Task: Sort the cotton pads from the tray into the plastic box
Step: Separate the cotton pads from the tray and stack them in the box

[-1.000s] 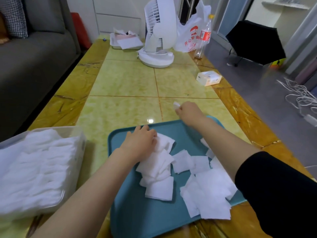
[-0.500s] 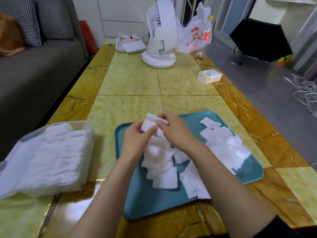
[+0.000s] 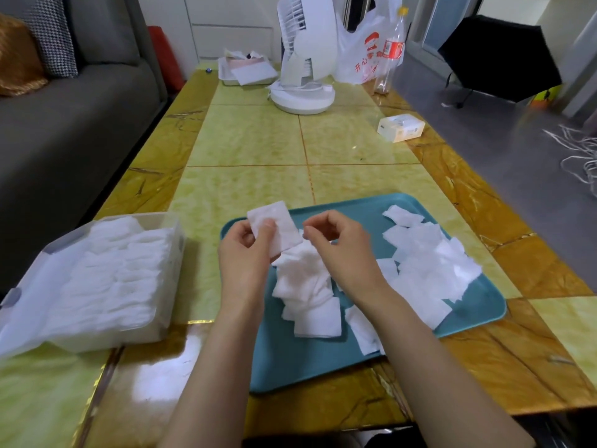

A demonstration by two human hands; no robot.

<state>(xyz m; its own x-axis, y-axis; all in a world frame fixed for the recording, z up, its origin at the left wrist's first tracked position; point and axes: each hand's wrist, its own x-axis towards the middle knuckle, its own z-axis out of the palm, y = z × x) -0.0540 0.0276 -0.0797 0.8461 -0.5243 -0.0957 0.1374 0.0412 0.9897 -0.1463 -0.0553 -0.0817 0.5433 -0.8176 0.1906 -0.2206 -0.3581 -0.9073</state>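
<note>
Trainee: Hands first, then. What have they got?

Supervisor: The left hand (image 3: 248, 257) pinches one cotton pad (image 3: 274, 226) between thumb and fingers, raised over the far-left corner of the teal tray (image 3: 290, 367). The right hand (image 3: 342, 250) hangs just beside it, fingers curled in. Whether they hold anything, I cannot tell.

Trainee: So which step is this?

Supervisor: I judge it a pad picked and ready to carry. Plenty are left: a heap (image 3: 307, 286) under the hands and a loose spread (image 3: 426, 270) on the tray's right side. The plastic box (image 3: 176, 244) stands on the table (image 3: 245, 140) just left of the tray, already packed with rows of pads (image 3: 106, 273).

Trainee: And next?

Supervisor: Probably a move leftward to the box, laying the pad flat in line with the rows. It calls for a light grip, since the pad looks soft and flimsy.

Trainee: Anything readable farther off?

Supervisor: The small white carton (image 3: 400, 127) has print too small to read. Beyond it, by the white fan (image 3: 307, 59), the plastic bag (image 3: 361, 50) shows red characters starting "开心"; the rest I can't make out. The bottle (image 3: 392, 46) wears a red label, illegible.
</note>
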